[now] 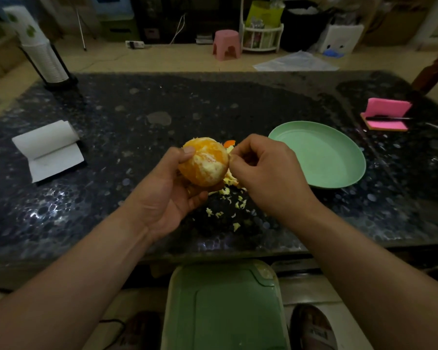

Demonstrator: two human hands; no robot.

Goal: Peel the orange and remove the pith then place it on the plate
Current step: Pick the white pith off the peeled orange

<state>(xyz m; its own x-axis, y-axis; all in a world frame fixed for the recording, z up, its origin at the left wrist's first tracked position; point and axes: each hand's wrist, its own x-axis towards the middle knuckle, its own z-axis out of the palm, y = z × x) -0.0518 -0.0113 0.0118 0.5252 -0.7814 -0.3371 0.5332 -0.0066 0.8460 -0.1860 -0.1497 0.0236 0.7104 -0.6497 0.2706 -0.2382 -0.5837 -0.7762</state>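
Above the dark table (162,97) the left hand (167,195) curls round the peeled orange (202,154), the right hand (266,170) pinches pith (216,170) at its side, and a hard pull could squash it or drop it short of the green plate (321,152).

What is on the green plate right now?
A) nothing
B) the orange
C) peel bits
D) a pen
A: the green plate is bare; the left hand holds the orange while the right hand pinches at its pith, and the peel bits lie on the table.
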